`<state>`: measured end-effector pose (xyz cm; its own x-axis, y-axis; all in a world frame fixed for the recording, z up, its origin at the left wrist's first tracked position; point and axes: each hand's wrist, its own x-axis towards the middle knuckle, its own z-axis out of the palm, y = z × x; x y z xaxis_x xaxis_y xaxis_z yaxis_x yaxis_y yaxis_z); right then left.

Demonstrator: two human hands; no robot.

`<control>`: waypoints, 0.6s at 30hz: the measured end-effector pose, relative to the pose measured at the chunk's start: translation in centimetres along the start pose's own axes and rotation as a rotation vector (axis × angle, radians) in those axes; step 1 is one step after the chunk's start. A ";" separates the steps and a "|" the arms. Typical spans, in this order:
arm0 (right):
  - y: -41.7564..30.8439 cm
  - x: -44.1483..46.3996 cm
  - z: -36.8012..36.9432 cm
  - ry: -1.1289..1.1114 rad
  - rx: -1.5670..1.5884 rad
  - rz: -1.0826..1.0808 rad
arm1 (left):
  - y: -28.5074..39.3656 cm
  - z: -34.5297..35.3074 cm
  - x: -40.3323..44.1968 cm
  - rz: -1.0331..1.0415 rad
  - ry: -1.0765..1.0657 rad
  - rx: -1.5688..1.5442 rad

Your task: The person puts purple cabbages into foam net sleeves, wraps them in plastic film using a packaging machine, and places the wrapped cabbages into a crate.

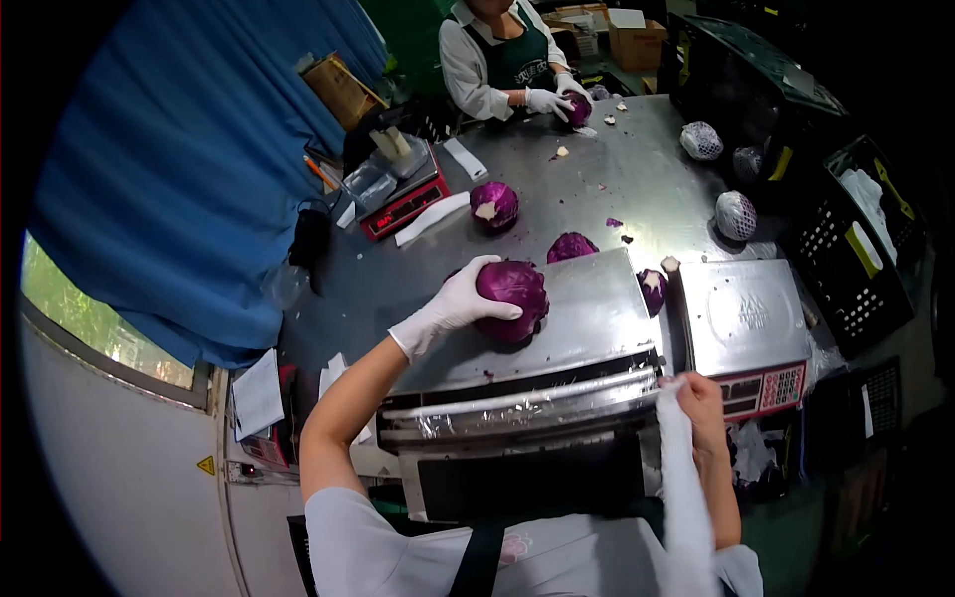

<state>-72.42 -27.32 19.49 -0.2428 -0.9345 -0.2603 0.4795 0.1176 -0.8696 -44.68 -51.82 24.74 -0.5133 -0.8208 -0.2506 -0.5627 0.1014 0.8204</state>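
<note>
My left hand (458, 308), in a white glove, has its fingers and thumb curved around a red cabbage (517, 298). That cabbage rests on the left part of the wrapping machine's metal plate (597, 308). At the machine's right front corner my right hand (702, 403), bare, is closed on the top end of a long white strip of soft material (681, 478), which hangs down in front of my body. Whether the strip is cloth or foam netting I cannot tell. Just past the plate are another cabbage (571, 247) and a smaller cabbage piece (652, 289).
A roll of clear film (517, 398) lies along the machine's front. To its right stands a scale (744, 313); another scale (406, 204) is back left. A loose cabbage (494, 206) and netted cabbages (736, 216) lie on the steel table. Across it, a co-worker's gloved hands (552, 99) hold a cabbage.
</note>
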 end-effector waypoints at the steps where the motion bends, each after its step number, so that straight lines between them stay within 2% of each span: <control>1: 0.3 0.1 0.8 -0.065 -0.037 -0.026 | 0.3 0.7 -1.1 0.089 0.047 0.198; 2: 0.5 0.1 1.6 -0.132 -0.072 -0.053 | 0.4 1.5 -1.9 0.179 0.096 0.397; 3: 0.1 -0.2 2.9 -0.155 -0.084 -0.023 | 0.5 2.2 -2.7 0.184 0.128 0.578; 4: 1.0 0.5 3.2 -0.227 -0.175 -0.080 | 1.2 3.1 -3.5 0.185 0.231 0.890; 6: 0.9 0.3 5.3 -0.291 -0.040 -0.106 | 1.9 5.4 -6.0 0.552 0.453 0.925; 8: 1.4 -0.2 7.6 -0.271 -0.214 -0.487 | 1.1 9.9 -9.2 0.626 0.062 0.091; 10: 1.1 -0.7 9.1 -0.134 -0.630 -0.927 | -0.1 14.9 -11.7 0.452 -0.155 -0.658; 12: 2.0 -0.4 9.6 -0.139 -0.539 -0.936 | -0.3 17.1 -13.7 0.250 0.056 -0.782; 13: 3.0 -0.3 10.4 -0.125 -0.239 -0.787 | -1.0 17.4 -14.1 0.259 0.148 -0.774; 14: 2.4 -0.5 9.9 -0.080 -0.332 -0.585 | -1.2 17.9 -14.6 0.276 0.280 -0.872; 16: 1.8 0.9 9.5 -0.168 -0.140 -0.360 | -3.2 17.0 -15.8 0.200 0.265 -0.923; 17: 1.7 1.6 9.6 -0.315 0.014 -0.071 | -3.2 16.4 -16.0 0.337 0.310 -0.940; 18: 1.3 1.1 9.4 -0.375 0.021 -0.016 | -4.5 15.5 -16.5 0.304 0.217 -1.205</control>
<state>-64.11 -31.36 22.03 0.0734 -0.9947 -0.0717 0.4959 0.0988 -0.8627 -43.71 -30.01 17.22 -0.3372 -0.9411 0.0258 0.5649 -0.1803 0.8052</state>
